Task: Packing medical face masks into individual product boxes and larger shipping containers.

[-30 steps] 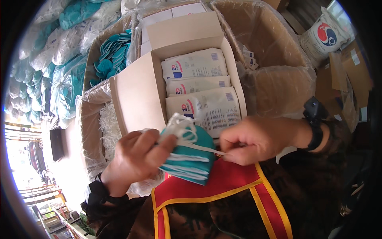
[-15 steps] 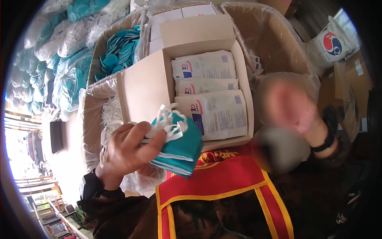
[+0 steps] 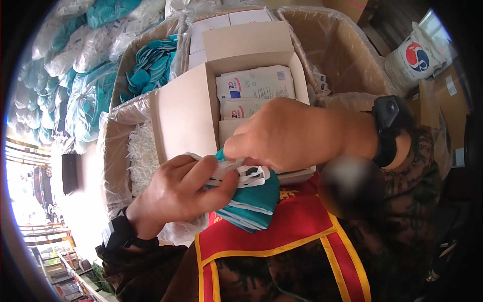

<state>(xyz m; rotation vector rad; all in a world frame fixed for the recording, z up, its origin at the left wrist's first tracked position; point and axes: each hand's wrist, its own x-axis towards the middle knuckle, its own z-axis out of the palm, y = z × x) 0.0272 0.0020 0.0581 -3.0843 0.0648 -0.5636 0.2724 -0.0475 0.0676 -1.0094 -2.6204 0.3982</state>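
Note:
My left hand (image 3: 183,186) grips a small stack of teal face masks (image 3: 251,201), its fingers over their upper edge. White ear loops (image 3: 257,176) bunch up at the top of the stack. My right hand (image 3: 282,133) reaches in from the right with its fingers closed on the masks' upper edge by the loops; its fingertips are partly hidden. Just beyond both hands is an open pale carton box (image 3: 181,113) holding several white printed packets (image 3: 256,83). My right hand and wrist cover the nearer part of the box.
Behind stand plastic-lined cartons: one with loose teal masks (image 3: 151,68), one with white boxes (image 3: 216,21), and a deep brown one (image 3: 332,45). White strips (image 3: 143,158) fill a carton at left. Bagged goods (image 3: 90,95) pile up farther left. A white sack (image 3: 415,58) stands at right.
My right hand has swung from the right side to the mask stack and closed on its upper edge. My left hand has shifted slightly right with the masks.

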